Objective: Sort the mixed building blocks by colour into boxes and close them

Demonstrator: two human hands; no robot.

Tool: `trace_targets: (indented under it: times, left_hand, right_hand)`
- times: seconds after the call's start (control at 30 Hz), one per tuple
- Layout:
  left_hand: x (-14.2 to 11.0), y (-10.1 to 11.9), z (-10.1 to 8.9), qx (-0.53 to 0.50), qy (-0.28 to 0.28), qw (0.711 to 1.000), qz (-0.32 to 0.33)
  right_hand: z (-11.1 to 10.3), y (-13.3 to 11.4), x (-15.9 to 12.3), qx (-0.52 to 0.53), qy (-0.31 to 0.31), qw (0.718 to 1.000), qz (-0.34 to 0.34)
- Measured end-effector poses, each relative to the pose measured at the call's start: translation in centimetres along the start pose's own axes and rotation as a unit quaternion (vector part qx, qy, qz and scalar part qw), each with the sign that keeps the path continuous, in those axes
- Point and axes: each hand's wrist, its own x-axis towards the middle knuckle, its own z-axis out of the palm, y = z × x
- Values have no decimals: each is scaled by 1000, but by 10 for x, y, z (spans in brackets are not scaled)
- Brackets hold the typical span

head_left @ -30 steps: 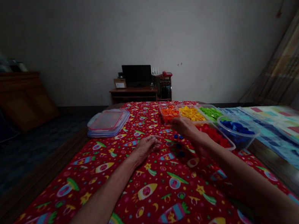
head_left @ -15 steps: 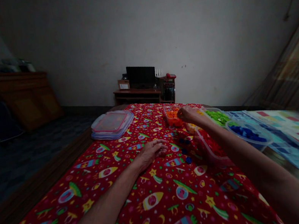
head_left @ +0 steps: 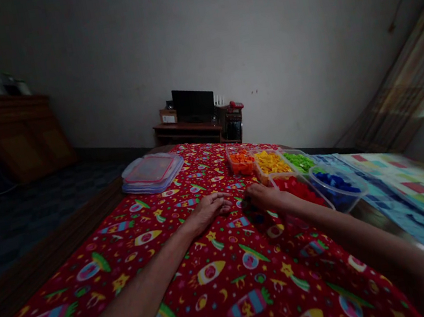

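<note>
My left hand (head_left: 210, 208) rests on the red patterned cloth (head_left: 216, 300), its fingers loosely stretched and nothing in them. Just right of it, my right hand (head_left: 263, 196) is low over the cloth with its fingers pressed together and pointing down; what they pinch is hidden. Small dark blue pieces (head_left: 259, 218) lie under and beside that hand, partly covered and in shadow. Close by stand clear tubs of small plastic pieces: orange (head_left: 242, 163), yellow (head_left: 270, 162), green (head_left: 298, 162), red (head_left: 298, 190) and, in a round tub, blue (head_left: 335, 181).
Clear lids (head_left: 152, 172) with coloured rims are stacked at the left edge of the cloth. Blue and patchwork bedding (head_left: 416, 177) lies to the right. Beyond the table are a monitor (head_left: 194, 104) on a desk and a wooden cabinet (head_left: 15, 138).
My right hand has come back from the orange and yellow tubs and down to the cloth by the blue pieces. My left hand has stayed on the cloth. The view has shifted slightly.
</note>
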Motion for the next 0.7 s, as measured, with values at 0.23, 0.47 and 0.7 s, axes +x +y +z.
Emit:
trace_targets:
  times: [0.23, 0.47, 0.7]
  left_hand:
    - [5, -6, -5, 12, -10, 1000, 2]
    - [1, -2, 0, 29, 0, 999, 13]
    - [2, -3, -1, 45, -2, 999, 16]
  right_hand:
    - [-18, 0, -12, 98, -8, 994, 49]
    - [7, -29, -43, 55, 9, 998, -32]
    - [2, -42, -62, 83, 57, 993, -53]
